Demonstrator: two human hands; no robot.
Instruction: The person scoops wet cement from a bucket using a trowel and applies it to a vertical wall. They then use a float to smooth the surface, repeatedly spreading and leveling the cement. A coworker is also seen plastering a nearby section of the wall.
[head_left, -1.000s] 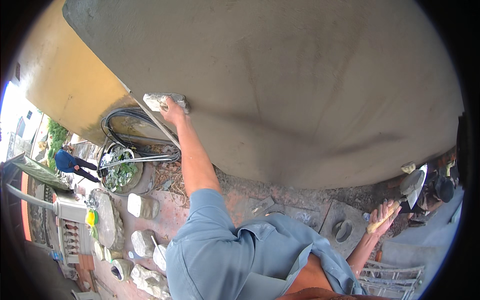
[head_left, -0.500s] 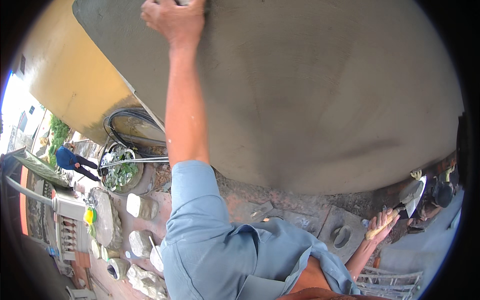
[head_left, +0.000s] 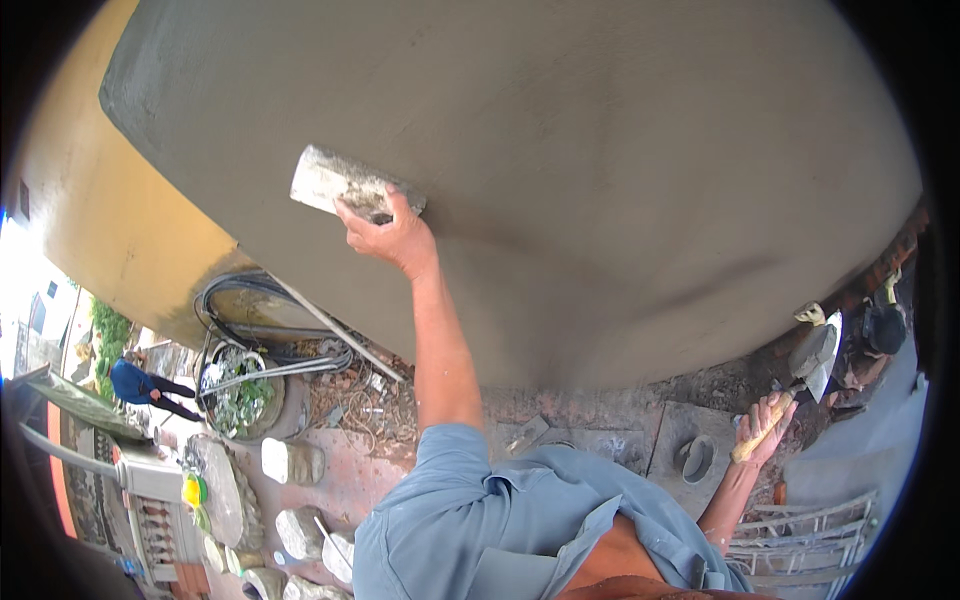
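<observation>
While left [head_left: 393, 236] holds float [head_left: 345, 181], right [head_left: 768, 448] holds trowel [head_left: 815, 358]

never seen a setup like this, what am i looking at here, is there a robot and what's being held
There is no robot: these are a person's own bare hands. The view comes from a wide fisheye camera worn on the head and looking down, so straight edges bend near the rim. The left hand grips a pale, block-like float at a broad grey wall. The right hand, lower down, holds a trowel by its wooden handle. On the ground to the left are a pale stone block and a potted plant; farther off is another person in blue.
</observation>
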